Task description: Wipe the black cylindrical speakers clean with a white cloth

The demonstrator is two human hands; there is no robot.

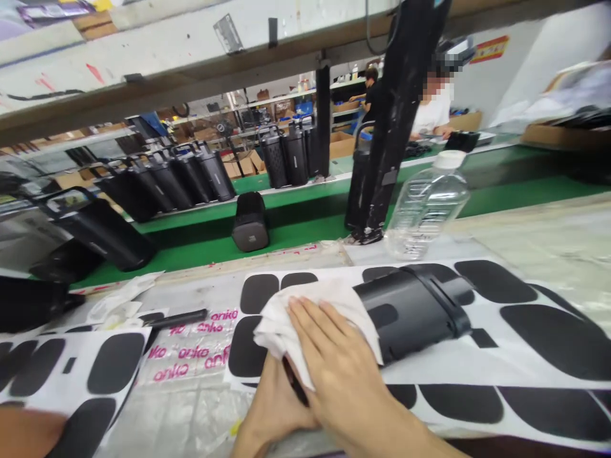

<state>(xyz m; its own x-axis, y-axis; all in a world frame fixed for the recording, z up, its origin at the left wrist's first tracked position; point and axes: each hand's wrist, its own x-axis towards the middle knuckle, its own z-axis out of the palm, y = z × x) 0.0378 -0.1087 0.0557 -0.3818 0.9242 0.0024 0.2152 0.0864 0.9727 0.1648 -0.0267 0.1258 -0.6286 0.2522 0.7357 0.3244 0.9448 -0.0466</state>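
A dark grey plastic housing (415, 312) lies on its side on a white sheet of black stickers (496, 369). A white cloth (329, 292) covers its left end. My right hand (334, 356) presses flat on the cloth, fingers stretched out side by side. Below the cloth, my left hand (272, 407) holds the near left end of the housing, its fingers partly hidden behind the cloth and my right hand.
A clear bottle (427, 203) stands behind the housing. Black speakers (251, 222) stand and lie along the green conveyor (296, 219). A dark post (391, 121) rises at the bench edge. Another sticker sheet (79, 381) and someone's arm (28, 429) are at left. A person (432, 108) sits beyond.
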